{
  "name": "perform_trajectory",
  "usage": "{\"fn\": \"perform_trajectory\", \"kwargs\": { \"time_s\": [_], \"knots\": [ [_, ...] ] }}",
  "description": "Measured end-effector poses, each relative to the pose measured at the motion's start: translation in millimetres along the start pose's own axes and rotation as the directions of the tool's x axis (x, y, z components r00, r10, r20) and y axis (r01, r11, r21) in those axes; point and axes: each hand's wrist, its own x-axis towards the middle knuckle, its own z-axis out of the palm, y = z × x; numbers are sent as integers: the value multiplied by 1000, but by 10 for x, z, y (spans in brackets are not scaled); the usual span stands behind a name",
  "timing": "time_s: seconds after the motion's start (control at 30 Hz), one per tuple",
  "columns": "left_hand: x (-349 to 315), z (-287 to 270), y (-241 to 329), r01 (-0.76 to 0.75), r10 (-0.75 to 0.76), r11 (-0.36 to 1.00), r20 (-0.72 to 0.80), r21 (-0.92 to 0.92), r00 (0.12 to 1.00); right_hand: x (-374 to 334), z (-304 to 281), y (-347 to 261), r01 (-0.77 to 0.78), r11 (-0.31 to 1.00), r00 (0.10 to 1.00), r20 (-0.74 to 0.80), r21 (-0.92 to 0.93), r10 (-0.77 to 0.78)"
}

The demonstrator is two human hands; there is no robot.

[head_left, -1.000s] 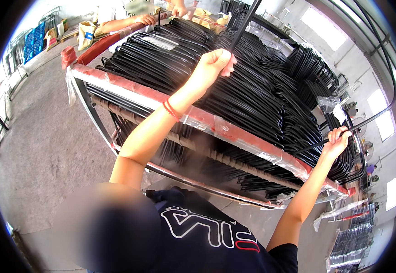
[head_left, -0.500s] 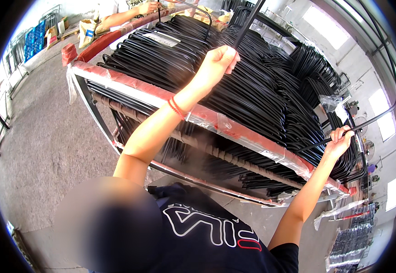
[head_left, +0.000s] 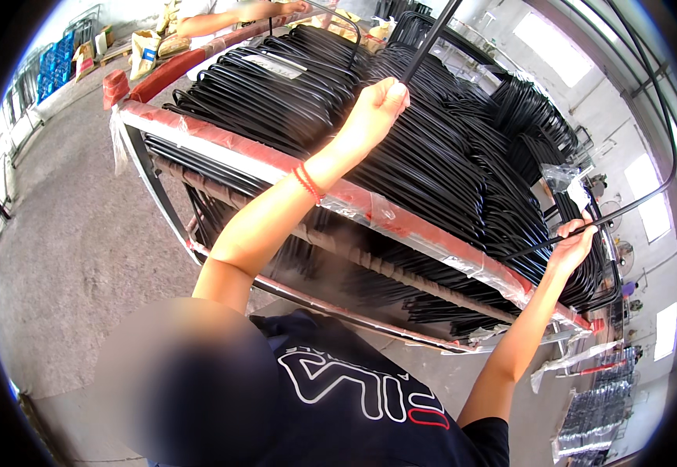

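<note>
A grey concrete floor (head_left: 74,187) spreads to the left of a long metal rack (head_left: 198,132), its near rail bound in red and clear wrapping; beyond the rack's far left corner lie filled sacks (head_left: 145,51), and further out past them stand blue crates (head_left: 56,66); a pale wall with bright windows (head_left: 554,48) rises beyond the rack's right side, and bundles in shiny wrap (head_left: 595,420) lie outside its right end.

Rows of bent black tubes (head_left: 424,171) fill the top of the rack, bearing a white label (head_left: 276,66) towards its far left; more tubes show on its lower level; beyond the rack's far left rail, a co-worker's hand (head_left: 282,9) is on a thin black tube.

The left arm crosses above the rack's near rail, elbow bent, a red bracelet (head_left: 308,183) at the wrist; the left hand (head_left: 377,110) is closed round a slanting black bar (head_left: 432,40) above the middle of the rack; the right arm reaches up to the rack's right end, where the right hand (head_left: 572,243) curls its fingers round a curved black bar (head_left: 638,204); the tops of both bars leave the view, so whether they join cannot be told.
</note>
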Motion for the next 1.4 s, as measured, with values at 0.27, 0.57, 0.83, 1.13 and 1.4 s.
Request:
{"fn": "perform_trajectory", "kwargs": {
  "time_s": [0.27, 0.57, 0.83, 1.13, 1.4],
  "knots": [
    [-1, 51, -20, -4, 0, 999, -78, -47, 997, -595, -143, 467, -148, 973, 975, -191, -177, 113],
    [-13, 172, -102, -92, 88, 996, -152, -19, 984, -780, -383, 649, -257, 871, 963, -183, -418, 196],
    [-25, 177, -47, -19, 8, 997, -143, -70, 990, -785, -351, 668, -214, 877, 970, -198, -430, 140],
    [12, -15, 19, 82, -94, 986, -79, -143, 992, -649, -272, 578, -116, 904, 992, -99, -411, 82],
    [70, -68, -35, 92, -101, 985, -57, -149, 993, -631, -302, 633, -155, 918, 984, -137, -365, 112]
  ]
}}
